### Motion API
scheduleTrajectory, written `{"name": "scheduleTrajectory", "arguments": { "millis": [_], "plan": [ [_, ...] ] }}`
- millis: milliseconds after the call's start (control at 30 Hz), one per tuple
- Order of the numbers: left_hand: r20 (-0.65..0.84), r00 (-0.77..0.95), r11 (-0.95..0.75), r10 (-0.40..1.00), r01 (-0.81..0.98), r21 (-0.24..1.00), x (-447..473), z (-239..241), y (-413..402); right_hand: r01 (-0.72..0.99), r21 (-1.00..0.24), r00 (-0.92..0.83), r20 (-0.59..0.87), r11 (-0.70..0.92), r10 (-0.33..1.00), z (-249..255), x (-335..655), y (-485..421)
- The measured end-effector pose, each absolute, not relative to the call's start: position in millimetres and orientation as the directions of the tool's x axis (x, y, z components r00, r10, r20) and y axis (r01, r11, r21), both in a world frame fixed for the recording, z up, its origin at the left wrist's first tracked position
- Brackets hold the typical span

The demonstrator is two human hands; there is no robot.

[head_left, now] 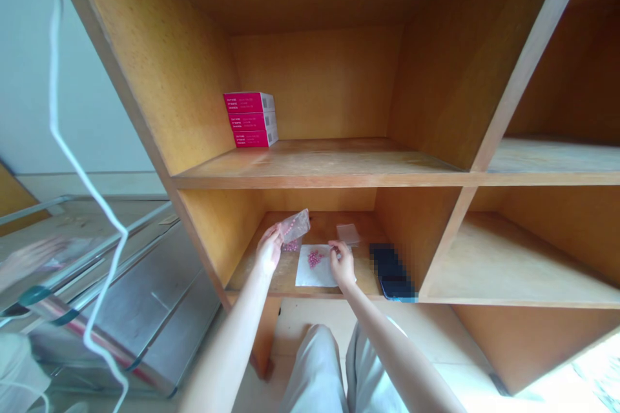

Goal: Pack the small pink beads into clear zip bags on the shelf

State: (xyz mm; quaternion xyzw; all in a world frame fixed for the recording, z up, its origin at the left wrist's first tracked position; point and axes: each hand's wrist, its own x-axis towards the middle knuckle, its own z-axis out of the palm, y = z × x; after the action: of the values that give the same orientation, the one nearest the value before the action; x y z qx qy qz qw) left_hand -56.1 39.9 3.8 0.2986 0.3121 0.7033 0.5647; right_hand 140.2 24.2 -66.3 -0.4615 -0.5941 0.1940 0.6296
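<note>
My left hand is closed on a clear plastic bag with a few small pink pieces inside, held tilted above the lower shelf. Just beneath it lies a cluster of pink beads or pills, partly hidden. A white sheet of paper rests near the shelf's front edge, carrying a small heap of pink round pieces. At the sheet's right edge is my right hand, its fingertips pinched together; what they hold, if anything, is too small to make out. Behind it lies a flat clear packet.
A dark, blurred-out device lies right of the paper. Three stacked pink boxes stand on the upper shelf. Left of the cabinet, a white cable hangs before a metal cart. Another person's hand shows there.
</note>
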Motion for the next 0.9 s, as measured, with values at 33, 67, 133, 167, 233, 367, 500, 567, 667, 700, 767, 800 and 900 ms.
{"name": "scheduleTrajectory", "arguments": {
  "millis": [33, 67, 133, 167, 233, 367, 500, 567, 667, 700, 767, 800, 900],
  "plan": [
    [0.047, -0.156, -0.137, 0.987, -0.635, 0.761, -54, 3, 35, 0.273, -0.829, 0.224, 0.548, 0.487, 0.806, -61, 138, 23],
    [0.025, -0.134, -0.107, 0.991, -0.654, 0.749, -53, 3, 31, 0.23, -0.85, 0.227, 0.52, 0.474, 0.823, -54, 136, 23],
    [-0.033, -0.114, -0.053, 0.993, -0.674, 0.737, -49, 0, 23, 0.103, -0.892, 0.207, 0.452, 0.44, 0.868, -40, 132, 21],
    [-0.063, -0.112, -0.03, 0.992, -0.678, 0.734, -47, -1, 20, 0.027, -0.909, 0.177, 0.414, 0.416, 0.893, -32, 129, 21],
    [-0.118, -0.113, 0.009, 0.987, -0.683, 0.731, -44, -5, 14, -0.087, -0.929, 0.077, 0.355, 0.361, 0.932, -18, 125, 20],
    [-0.15, -0.088, 0.052, 0.985, -0.676, 0.735, -42, -14, 6, -0.121, -0.948, -0.049, 0.302, 0.294, 0.952, -4, 121, 22],
    [-0.172, -0.068, 0.083, 0.983, -0.668, 0.74, -45, -23, 2, -0.071, -0.957, -0.053, 0.284, 0.28, 0.957, -5, 120, 25],
    [-0.176, -0.089, 0.076, 0.98, -0.653, 0.753, -46, -27, 2, -0.038, -0.962, -0.053, 0.274, 0.272, 0.96, -6, 119, 26],
    [-0.142, -0.139, 0.026, 0.98, -0.621, 0.783, -46, -32, 2, -0.015, -0.963, -0.056, 0.268, 0.268, 0.962, -6, 118, 26],
    [-0.134, -0.156, 0.01, 0.979, -0.615, 0.789, -46, -33, 2, -0.013, -0.964, -0.057, 0.267, 0.267, 0.962, -6, 117, 26],
    [-0.126, -0.187, -0.014, 0.974, -0.608, 0.794, -46, -35, 3, -0.012, -0.966, -0.065, 0.259, 0.259, 0.964, -5, 116, 26],
    [-0.122, -0.201, -0.024, 0.972, -0.602, 0.798, -46, -36, 3, -0.014, -0.967, -0.074, 0.254, 0.254, 0.964, -5, 115, 26],
    [-0.099, -0.214, -0.03, 0.972, -0.528, 0.849, -46, -33, 4, -0.023, -0.972, -0.119, 0.233, 0.232, 0.965, -6, 111, 25]
  ]
}}
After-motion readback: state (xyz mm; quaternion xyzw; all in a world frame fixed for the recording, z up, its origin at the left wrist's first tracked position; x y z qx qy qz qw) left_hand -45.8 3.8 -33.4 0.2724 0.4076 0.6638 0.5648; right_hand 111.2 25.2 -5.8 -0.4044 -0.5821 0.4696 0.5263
